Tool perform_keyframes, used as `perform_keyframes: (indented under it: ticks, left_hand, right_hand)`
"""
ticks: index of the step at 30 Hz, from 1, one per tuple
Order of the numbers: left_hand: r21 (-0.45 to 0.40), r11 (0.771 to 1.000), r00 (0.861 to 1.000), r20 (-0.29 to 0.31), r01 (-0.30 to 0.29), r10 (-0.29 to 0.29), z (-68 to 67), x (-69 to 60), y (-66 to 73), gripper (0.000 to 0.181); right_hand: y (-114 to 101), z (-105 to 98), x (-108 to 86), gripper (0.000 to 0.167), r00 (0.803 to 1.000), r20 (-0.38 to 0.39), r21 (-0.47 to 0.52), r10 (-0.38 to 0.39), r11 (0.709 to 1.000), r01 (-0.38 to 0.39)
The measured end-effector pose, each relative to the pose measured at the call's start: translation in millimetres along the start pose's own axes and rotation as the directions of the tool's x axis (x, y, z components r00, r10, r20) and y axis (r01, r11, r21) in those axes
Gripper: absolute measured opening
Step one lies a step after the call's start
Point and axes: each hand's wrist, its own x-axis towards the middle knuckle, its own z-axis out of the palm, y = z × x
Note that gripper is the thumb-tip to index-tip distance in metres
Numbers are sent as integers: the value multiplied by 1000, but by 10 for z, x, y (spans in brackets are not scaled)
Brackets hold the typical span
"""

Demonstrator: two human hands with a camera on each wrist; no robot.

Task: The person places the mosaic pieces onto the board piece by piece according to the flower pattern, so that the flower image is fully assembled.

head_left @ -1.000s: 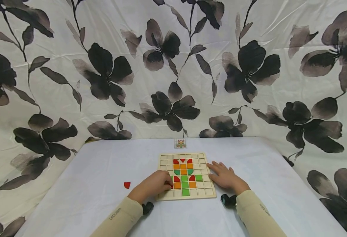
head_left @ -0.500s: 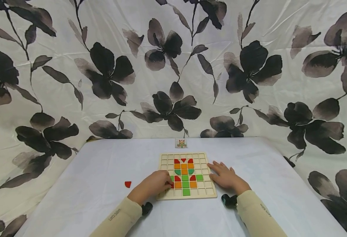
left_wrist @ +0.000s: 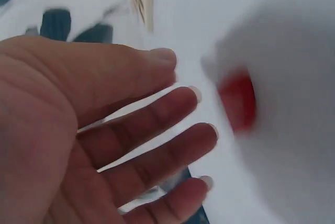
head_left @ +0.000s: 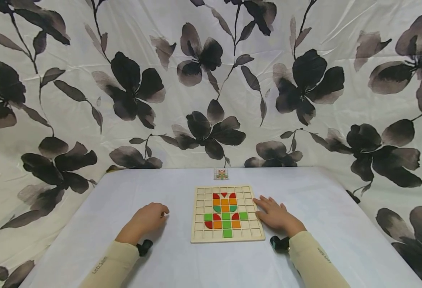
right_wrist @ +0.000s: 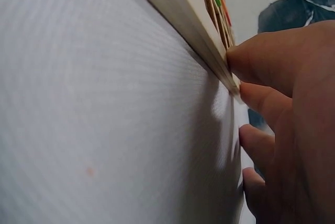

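My left hand [head_left: 145, 221] is over the table, left of the board, with nothing in its fingers. In the left wrist view its fingers are spread and relaxed, and a blurred red piece [left_wrist: 238, 101] lies on the cloth just beyond the fingertips; in the head view the hand hides that piece. A wooden grid board [head_left: 200, 236] holds red, orange and green pieces set in its squares, with a red quarter-round piece [head_left: 209, 225] at the lower left of the pattern. My right hand [head_left: 277, 216] touches the board's right edge with thumb and fingertips.
A small pattern card [head_left: 221, 174] lies behind the board near the table's far edge. White cloth covers the table [head_left: 149, 182]. A floral curtain [head_left: 211, 80] hangs behind it.
My left hand has let go of the red quarter-round piece on the board and moved left, over the loose red piece. My right hand stays at the board's edge.
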Motion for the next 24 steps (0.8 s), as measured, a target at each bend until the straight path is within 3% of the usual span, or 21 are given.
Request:
perform_keyframes:
  ticks: [5, 11, 14, 18, 24]
  left_hand:
    - [-65, 997, 997, 66, 32, -27, -96, -82, -225, 23]
    - [-131, 991, 996, 83, 33, -22, -41, -101, -299, 16]
    - [-153, 988, 997, 67, 37, -27, -8, -83, -299, 9]
    - [-198, 980, 999, 49, 25, -15, 7, -58, -266, 15]
    - [-271, 961, 997, 38, -53, 66, 16, 16, -79, 11]
  right_hand:
    - [8, -3, -15, 54, 1000, 0, 8, 2, 1000, -2]
    - [7, 6, -17, 54, 1000, 5, 12, 6, 1000, -6]
    - [9, 12, -10, 54, 1000, 0, 12, 4, 1000, -4]
    - [19, 20, 0, 54, 1000, -4, 13, 5, 1000, -5]
    - [23, 15, 6, 54, 1000, -8, 4, 4, 1000, -4]
